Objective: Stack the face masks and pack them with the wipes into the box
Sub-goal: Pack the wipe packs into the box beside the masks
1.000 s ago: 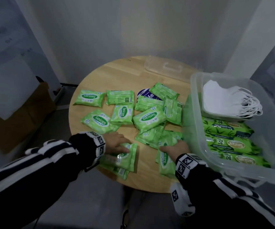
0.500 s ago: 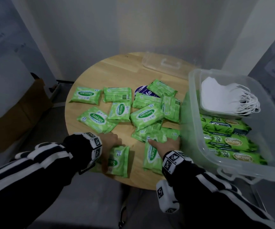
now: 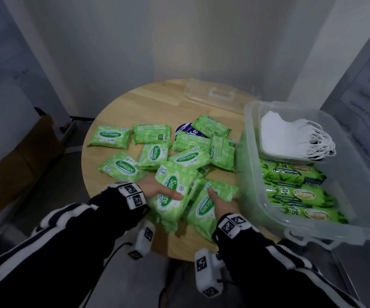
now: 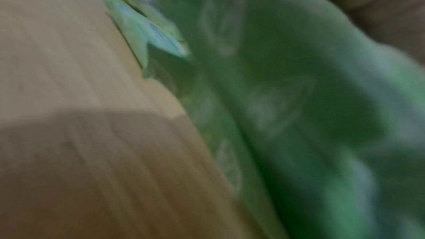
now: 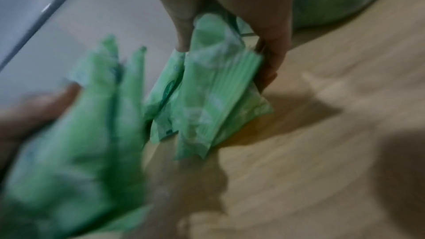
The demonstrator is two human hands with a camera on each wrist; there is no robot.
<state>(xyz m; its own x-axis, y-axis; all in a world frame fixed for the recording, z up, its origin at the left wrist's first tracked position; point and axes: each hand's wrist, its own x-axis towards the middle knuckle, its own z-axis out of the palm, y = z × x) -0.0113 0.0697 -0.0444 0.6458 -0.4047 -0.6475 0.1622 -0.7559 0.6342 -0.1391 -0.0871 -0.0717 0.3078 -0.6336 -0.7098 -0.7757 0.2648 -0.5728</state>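
A: At the near edge of the round pale-wood table (image 3: 135,103), what's w/ the hands?
B: Left hand (image 3: 155,188) grips a bunch of green plastic wipe packs (image 3: 170,196), thumb on top. Right hand (image 3: 223,204) pinches a second green pack bundle (image 3: 204,210).
A: Box?
B: Clear plastic box (image 3: 249,130) at right; white face masks (image 3: 288,136) stacked inside, big green wipe packs (image 3: 290,176) beside them.

white masks (image 3: 284,136) stacked in box (image 3: 357,196), green wipes (image 3: 170,192) seemingly lifted
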